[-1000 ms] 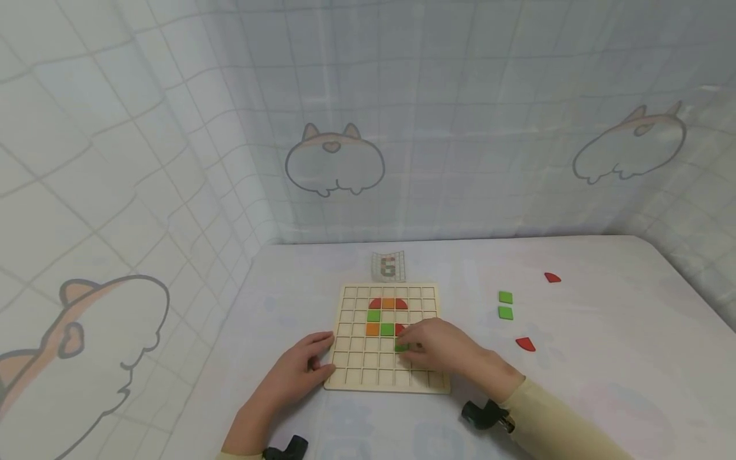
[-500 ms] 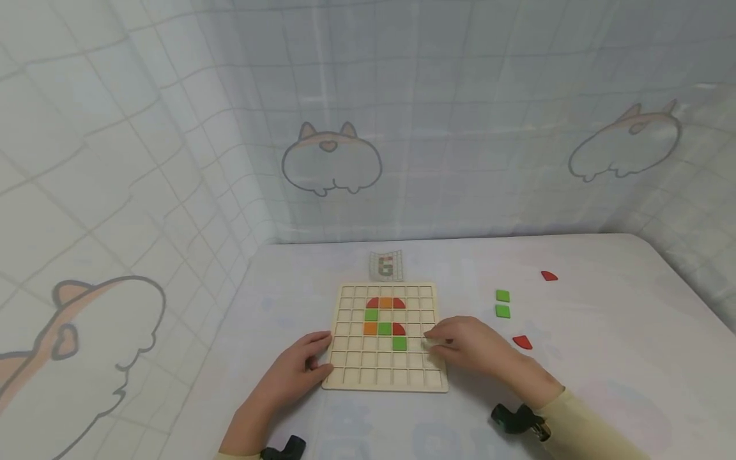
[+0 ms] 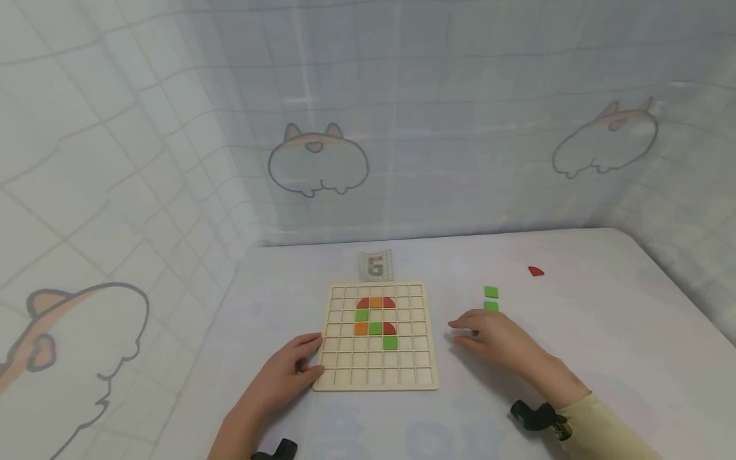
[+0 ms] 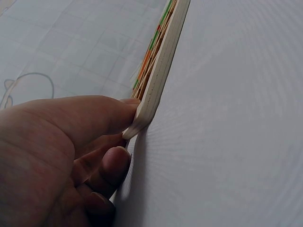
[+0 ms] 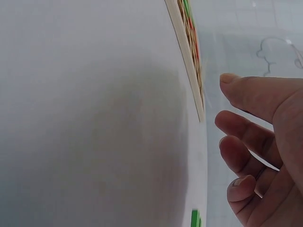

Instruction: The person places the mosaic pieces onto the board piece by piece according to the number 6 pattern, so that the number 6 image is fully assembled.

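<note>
A square wooden grid board (image 3: pixel 345 378) lies on the table in the head view, with red quarter-round, orange and green tiles set in its cells. The lowest of these is a green tile (image 3: pixel 390 343). At the board's left edge my left hand (image 3: pixel 287 370) rests its thumb and fingertips; the left wrist view has the thumb (image 4: pixel 111 113) at the board's corner. My right hand (image 3: pixel 503 342) is off the board's right side, its fingers loosely bent and nothing between them. Beyond it lie a green square tile (image 3: pixel 491 292) and a second one, partly hidden by the hand.
A red quarter-round tile (image 3: pixel 536 271) lies farther back on the right of the white table (image 3: pixel 448 425). Behind the board stands a small pattern card (image 3: pixel 375 266) with a coloured figure on a grid. Pale patterned curtains (image 3: pixel 437 147) enclose the table.
My right hand has let go of a green tile in the board and moved right, off the board. It now covers the nearer loose red piece. My left hand has stayed at the board's edge.
</note>
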{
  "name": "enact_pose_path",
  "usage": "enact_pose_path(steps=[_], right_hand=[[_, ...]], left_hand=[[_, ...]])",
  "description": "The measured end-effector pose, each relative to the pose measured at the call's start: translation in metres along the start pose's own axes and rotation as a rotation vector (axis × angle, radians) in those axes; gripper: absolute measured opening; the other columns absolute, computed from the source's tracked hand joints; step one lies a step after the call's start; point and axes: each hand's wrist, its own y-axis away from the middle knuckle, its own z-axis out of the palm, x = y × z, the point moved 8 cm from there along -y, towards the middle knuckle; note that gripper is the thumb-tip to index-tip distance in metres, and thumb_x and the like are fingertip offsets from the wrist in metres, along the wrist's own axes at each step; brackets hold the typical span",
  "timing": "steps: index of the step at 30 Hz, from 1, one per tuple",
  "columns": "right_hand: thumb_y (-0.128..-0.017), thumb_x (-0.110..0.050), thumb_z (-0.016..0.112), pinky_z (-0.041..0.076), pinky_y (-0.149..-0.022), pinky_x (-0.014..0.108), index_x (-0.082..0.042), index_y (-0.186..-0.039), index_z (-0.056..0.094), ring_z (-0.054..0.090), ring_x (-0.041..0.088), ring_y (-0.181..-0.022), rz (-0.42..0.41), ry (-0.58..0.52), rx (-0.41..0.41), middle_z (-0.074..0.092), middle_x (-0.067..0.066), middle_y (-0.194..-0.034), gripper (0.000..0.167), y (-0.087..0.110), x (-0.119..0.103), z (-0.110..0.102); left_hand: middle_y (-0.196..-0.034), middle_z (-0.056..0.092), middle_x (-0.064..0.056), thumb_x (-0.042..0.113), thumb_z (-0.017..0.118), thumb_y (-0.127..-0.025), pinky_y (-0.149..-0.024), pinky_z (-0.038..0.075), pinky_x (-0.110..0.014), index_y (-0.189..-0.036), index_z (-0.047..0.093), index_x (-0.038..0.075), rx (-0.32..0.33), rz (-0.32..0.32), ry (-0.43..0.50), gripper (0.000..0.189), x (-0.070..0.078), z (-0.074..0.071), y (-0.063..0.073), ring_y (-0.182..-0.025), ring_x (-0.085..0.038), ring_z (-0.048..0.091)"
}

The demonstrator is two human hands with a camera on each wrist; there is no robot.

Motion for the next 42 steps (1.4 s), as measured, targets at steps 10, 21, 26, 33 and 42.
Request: enact_pose_path(steps=[10,21,26,33,42], right_hand=[[-0.083,-0.022,0.081,0.053,-0.077,0.033,-0.015,-0.114,0.076,0.06,0.007,-0.086,0.107,0.031,0.008,0.07,-0.004,-0.11,0.032,0.016,0.025,-0.012],[-0.083,-0.019,0.082,0.054,-0.074,0.032,-0.014,-0.112,0.077,0.06,0.007,-0.082,0.116,0.021,0.047,0.069,-0.002,-0.108,0.03,0.034,0.044,-0.023],[-0.082,-0.014,0.082,0.054,-0.077,0.036,-0.012,-0.109,0.078,0.065,0.013,-0.09,0.091,0.022,0.083,0.069,-0.001,-0.107,0.028,0.038,0.047,-0.027],[-0.081,-0.016,0.083,0.053,-0.077,0.034,-0.013,-0.111,0.077,0.06,0.007,-0.085,0.13,0.028,0.085,0.068,-0.005,-0.106,0.031,0.046,0.059,-0.028],[-0.079,-0.02,0.084,0.051,-0.073,0.034,-0.016,-0.107,0.078,0.056,0.009,-0.081,0.183,0.039,0.078,0.066,-0.008,-0.099,0.028,0.053,0.07,-0.03]], left_hand=[[-0.139,0.051,0.012,0.025,0.079,-0.086,-0.066,0.043,-0.024,-0.14,0.058,0.014,-0.014,0.027,0.017,0.06,-0.002,0.003,0.002,-0.077,-0.004,0.051],[-0.138,0.05,0.015,0.025,0.079,-0.085,-0.066,0.043,-0.024,-0.14,0.058,0.015,-0.016,0.023,0.018,0.06,-0.003,0.003,0.002,-0.077,-0.004,0.051],[-0.138,0.05,0.015,0.025,0.079,-0.085,-0.067,0.043,-0.024,-0.14,0.058,0.016,-0.012,0.029,0.005,0.06,-0.002,0.002,0.002,-0.077,-0.003,0.051],[-0.138,0.051,0.012,0.025,0.079,-0.085,-0.066,0.043,-0.024,-0.14,0.058,0.014,-0.001,0.037,0.008,0.06,0.002,-0.001,0.002,-0.076,-0.004,0.05],[-0.138,0.05,0.015,0.024,0.08,-0.085,-0.068,0.042,-0.024,-0.14,0.058,0.016,-0.002,0.007,0.005,0.06,0.001,-0.001,0.001,-0.077,-0.004,0.051]])
